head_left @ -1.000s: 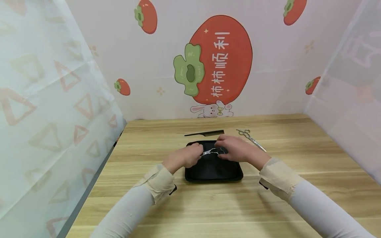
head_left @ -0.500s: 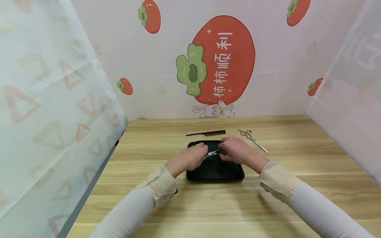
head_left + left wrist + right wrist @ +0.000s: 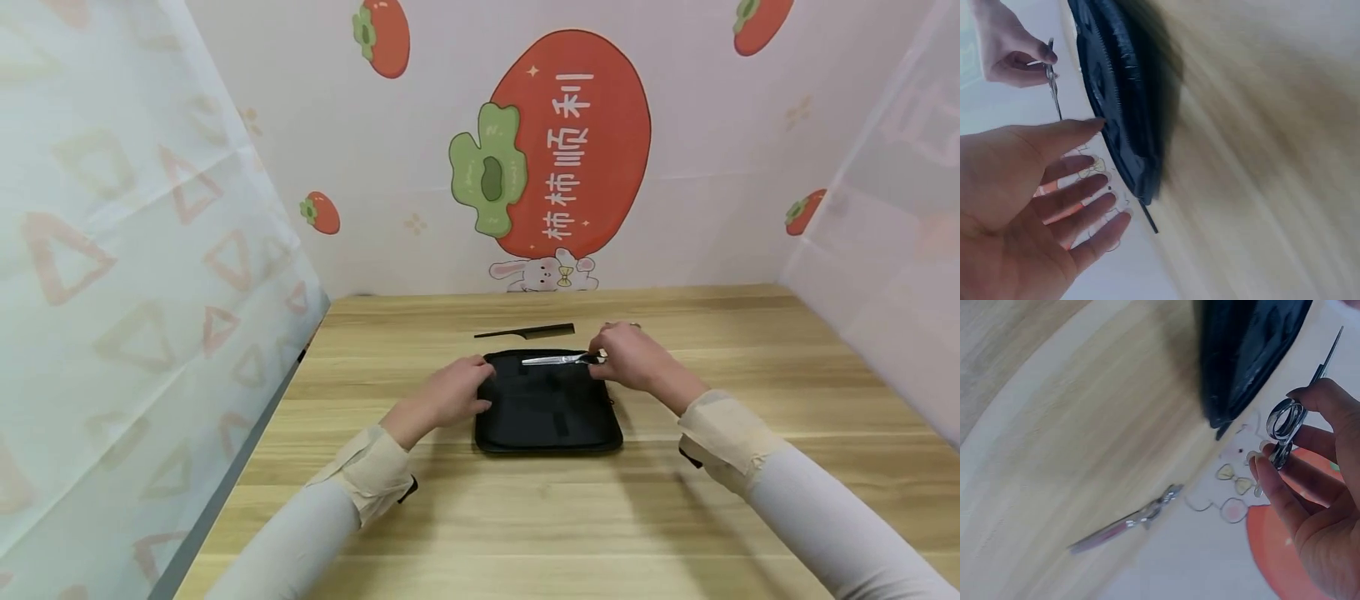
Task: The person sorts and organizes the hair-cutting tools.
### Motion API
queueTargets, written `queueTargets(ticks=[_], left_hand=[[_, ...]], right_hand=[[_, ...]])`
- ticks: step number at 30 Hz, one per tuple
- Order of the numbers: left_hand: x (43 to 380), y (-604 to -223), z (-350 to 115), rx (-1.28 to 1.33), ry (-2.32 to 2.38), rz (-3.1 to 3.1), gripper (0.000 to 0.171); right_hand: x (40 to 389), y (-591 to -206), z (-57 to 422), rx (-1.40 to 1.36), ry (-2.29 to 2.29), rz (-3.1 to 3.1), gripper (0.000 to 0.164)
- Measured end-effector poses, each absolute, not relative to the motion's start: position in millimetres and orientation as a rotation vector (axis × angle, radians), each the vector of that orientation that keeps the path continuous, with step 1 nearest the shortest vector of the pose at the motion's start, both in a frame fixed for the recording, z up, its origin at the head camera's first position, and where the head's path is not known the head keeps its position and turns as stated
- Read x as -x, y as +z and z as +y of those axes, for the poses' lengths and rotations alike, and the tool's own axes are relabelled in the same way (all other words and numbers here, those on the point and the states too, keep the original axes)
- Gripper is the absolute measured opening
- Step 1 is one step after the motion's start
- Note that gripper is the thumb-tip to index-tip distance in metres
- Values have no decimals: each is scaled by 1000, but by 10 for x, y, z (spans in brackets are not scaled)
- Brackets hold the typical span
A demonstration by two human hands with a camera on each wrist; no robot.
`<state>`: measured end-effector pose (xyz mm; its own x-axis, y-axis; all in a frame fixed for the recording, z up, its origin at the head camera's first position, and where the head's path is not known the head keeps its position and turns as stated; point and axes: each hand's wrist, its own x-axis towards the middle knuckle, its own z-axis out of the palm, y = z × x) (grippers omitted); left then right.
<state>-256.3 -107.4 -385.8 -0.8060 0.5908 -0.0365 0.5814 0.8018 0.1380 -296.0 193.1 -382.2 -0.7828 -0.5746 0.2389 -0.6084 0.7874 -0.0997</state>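
Observation:
A silver pair of hairdressing scissors is in my right hand, over the far edge of a black zip case. Thumb and fingers pinch it at the finger rings, and the blades point left. My left hand is at the case's left edge, holding nothing. In the left wrist view its fingers are spread and nearly straight, with the thumb overlapping the case's rim. A second pair of scissors lies on the table below the right hand, mostly hidden behind that hand in the head view.
Just behind the case lies a black tail comb, its thin handle pointing left. The wood-grain table ends at a printed backdrop, with hanging fabric sheets along both sides.
The left hand has let go of the scissors' blades and drawn left to the case's edge. The right hand has carried the scissors right and away from me, over the second pair.

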Motion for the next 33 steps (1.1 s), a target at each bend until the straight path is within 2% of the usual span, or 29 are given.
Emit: queueTargets(ticks=[4,13,33], left_hand=[[2537,-3925,-1107,-1011,185,2825,47],[2511,-4042,-1122,-1084,186,2699,56],[2546,-4014,-1102,-1010,189,2666,60]], right_hand=[[3015,-3893,1988,-924,271,-2771,11],[3101,-4000,2053,-814,242,-2901,11],[3163,-4032,1813,-750,80,-2970,25]])
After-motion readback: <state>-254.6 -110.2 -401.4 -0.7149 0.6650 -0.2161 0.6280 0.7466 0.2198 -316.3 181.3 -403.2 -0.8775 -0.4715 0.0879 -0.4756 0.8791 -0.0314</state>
